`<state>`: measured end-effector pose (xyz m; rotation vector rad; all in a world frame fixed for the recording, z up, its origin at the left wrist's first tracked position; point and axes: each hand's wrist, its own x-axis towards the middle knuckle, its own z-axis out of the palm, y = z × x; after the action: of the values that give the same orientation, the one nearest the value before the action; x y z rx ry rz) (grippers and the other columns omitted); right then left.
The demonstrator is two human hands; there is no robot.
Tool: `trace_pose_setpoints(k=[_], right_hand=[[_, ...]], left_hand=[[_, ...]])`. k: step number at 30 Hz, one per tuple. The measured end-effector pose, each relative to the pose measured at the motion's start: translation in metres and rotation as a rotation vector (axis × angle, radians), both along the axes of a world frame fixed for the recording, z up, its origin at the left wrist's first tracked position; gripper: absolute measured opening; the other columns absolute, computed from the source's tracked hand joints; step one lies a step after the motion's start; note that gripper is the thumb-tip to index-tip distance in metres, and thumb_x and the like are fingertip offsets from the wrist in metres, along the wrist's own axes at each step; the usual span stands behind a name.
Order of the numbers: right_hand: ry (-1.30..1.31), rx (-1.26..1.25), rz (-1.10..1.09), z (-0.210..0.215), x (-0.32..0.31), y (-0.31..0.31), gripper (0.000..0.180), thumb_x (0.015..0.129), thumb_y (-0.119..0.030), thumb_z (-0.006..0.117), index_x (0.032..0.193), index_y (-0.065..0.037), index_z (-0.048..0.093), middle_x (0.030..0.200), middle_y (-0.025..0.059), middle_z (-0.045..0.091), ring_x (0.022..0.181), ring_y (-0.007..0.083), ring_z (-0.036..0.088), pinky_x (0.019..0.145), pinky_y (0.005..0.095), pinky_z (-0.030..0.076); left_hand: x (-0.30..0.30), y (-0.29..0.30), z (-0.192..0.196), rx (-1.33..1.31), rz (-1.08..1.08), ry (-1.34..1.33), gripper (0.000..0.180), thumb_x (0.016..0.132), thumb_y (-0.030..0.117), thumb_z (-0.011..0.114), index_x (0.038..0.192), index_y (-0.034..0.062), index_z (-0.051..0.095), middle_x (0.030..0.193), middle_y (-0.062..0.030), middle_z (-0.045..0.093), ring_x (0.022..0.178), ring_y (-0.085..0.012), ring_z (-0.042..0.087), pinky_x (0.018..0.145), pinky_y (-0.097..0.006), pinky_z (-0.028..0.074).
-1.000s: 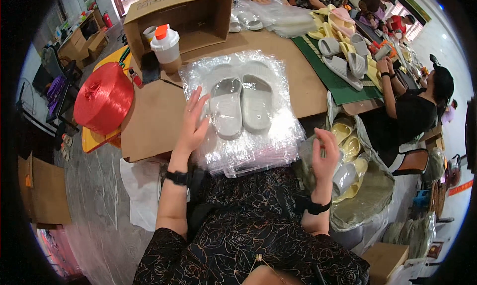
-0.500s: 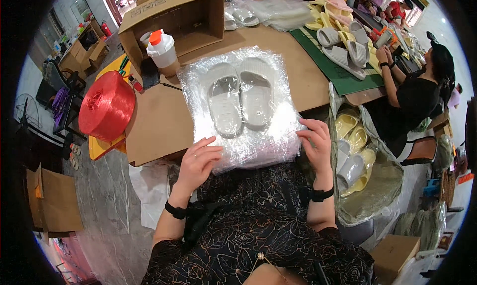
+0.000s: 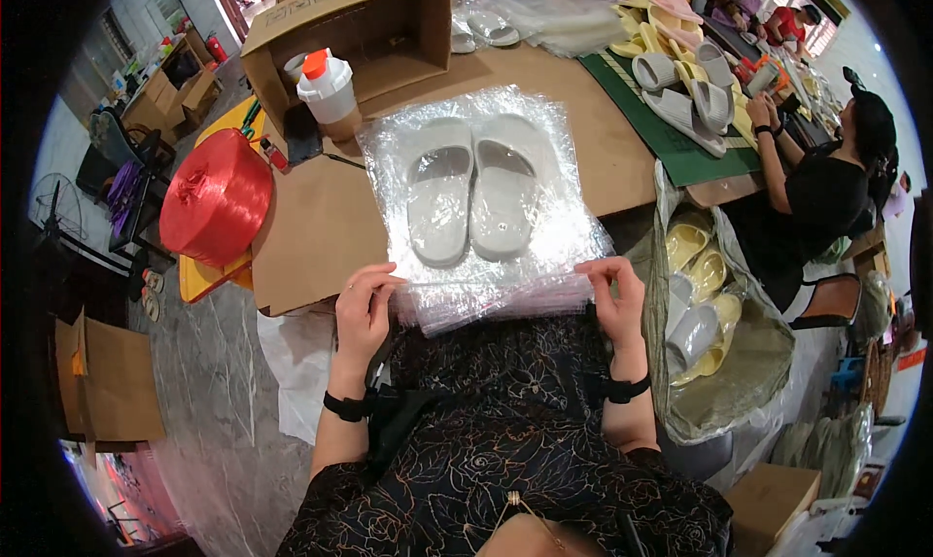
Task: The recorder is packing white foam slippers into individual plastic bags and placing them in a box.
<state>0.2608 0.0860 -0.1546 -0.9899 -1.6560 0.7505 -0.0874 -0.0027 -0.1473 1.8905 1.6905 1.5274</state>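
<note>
Head view: looking down over a work table topped with brown cardboard point(image 3: 316, 231), with the wearer's two bare hands at its near side
Grey slippers: one pair, two in all, lying flat inside a clear plastic bag point(image 3: 562, 207) at the middle of the near side; grey slippers point(image 3: 437, 217) point their strap ends away from the person, heels closest
Direction: the pair lies ahead of and between the hands, long axis running away from the body; the left hand is nearer to a heel
Left hand point(image 3: 363, 309): fingertips at the bag's near left edge; I cannot tell whether they pinch the film
Right hand point(image 3: 619, 302): fingertips at the near right edge, fingers bent, the grip equally unclear
Film stack point(image 3: 476, 311): one pinkish pile beneath the bag, layers too thin to count
Table's left: one red twine roll point(image 3: 216, 199), one white bottle point(image 3: 328, 86) with an orange cap, one open cardboard box point(image 3: 340, 11)
Table's right: one green mat point(image 3: 671, 155) bearing yellow, grey and pink slippers, too overlapped to count
Sack point(image 3: 758, 367): one, beside the right hand, holding several yellow and grey slippers
</note>
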Motion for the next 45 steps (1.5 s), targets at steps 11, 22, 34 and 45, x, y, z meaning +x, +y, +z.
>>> trace_pose_setpoints(k=[11,22,34,45], right_hand=[[0.031,-0.088,-0.281,-0.012,-0.021,0.026,0.007,0.094,-0.003,0.064,0.097,0.001,0.059,0.076,0.0059,0.062,0.066,0.0089,0.060,0.058,0.0251,0.046],[-0.359,0.639,-0.324,0.023,-0.079,0.027,0.033,0.082,-0.002,0.064,0.115,-0.008,0.064,0.126,0.0118,0.062,0.127,0.0352,0.051,0.104,0.0465,0.041],[-0.662,0.463,0.065,-0.030,-0.128,0.016,0.043,0.091,-0.020,0.058,0.133,-0.010,0.057,0.147,0.0126,0.048,0.137,0.0322,0.044,0.112,0.0509,0.035],[-0.688,0.381,0.040,-0.041,-0.124,0.026,0.047,0.099,-0.036,0.050,0.140,-0.013,0.053,0.155,0.0115,0.040,0.143,0.0302,0.037,0.117,0.0468,0.030]], left_hand=[[0.010,0.032,-0.013,-0.084,0.108,-0.135,0.010,0.093,0.005,0.061,0.102,0.0018,0.061,0.072,-0.0082,0.067,0.067,-0.0192,0.064,0.068,-0.032,0.047],[0.019,0.063,-0.016,-0.183,0.169,-0.201,0.031,0.095,0.004,0.057,0.126,0.0012,0.054,0.059,-0.0027,0.056,0.054,-0.0078,0.053,0.053,-0.025,0.041],[0.044,0.047,0.028,0.120,0.221,0.442,0.043,0.088,0.012,0.064,0.129,0.0011,0.057,0.129,-0.0200,0.057,0.121,-0.0418,0.050,0.102,-0.049,0.041],[0.052,0.091,-0.034,-0.166,0.012,0.473,0.047,0.095,0.024,0.050,0.139,0.0053,0.053,0.150,-0.0232,0.042,0.140,-0.0458,0.034,0.116,-0.056,0.025]])
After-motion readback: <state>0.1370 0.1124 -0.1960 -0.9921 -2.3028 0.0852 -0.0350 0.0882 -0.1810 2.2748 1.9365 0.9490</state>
